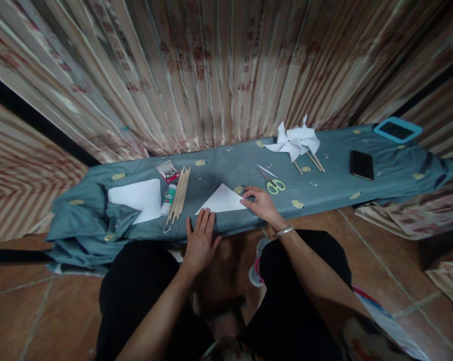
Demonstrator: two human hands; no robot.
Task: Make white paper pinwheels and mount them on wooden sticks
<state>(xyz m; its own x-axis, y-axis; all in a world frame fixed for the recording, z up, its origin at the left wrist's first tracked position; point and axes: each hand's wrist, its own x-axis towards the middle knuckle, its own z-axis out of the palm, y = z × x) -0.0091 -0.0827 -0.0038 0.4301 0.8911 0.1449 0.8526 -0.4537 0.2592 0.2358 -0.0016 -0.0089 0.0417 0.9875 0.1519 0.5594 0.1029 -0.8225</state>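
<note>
A white sheet of paper folded into a triangle [222, 199] lies on the cloth in front of me. My left hand [200, 241] rests with outstretched fingers on its lower left edge. At the right corner, my right hand [262, 204] has the paper between thumb and fingers; a bracelet circles that wrist. Scissors [274, 184] with light green handles lie just beyond my right hand, beside a thin white strip [267, 171]. Left of the paper are several wooden sticks [179, 196], a glue stick [168, 198] and an open red box [168, 173] of small metallic pieces.
White paper pinwheels [296, 142] on sticks lie at the back right of the cloth-covered surface [226, 163]. Farther right are a black phone [361, 165] and a blue-framed device [398, 130]. White paper sheets [139, 198] lie at left by bunched cloth. Curtains hang behind.
</note>
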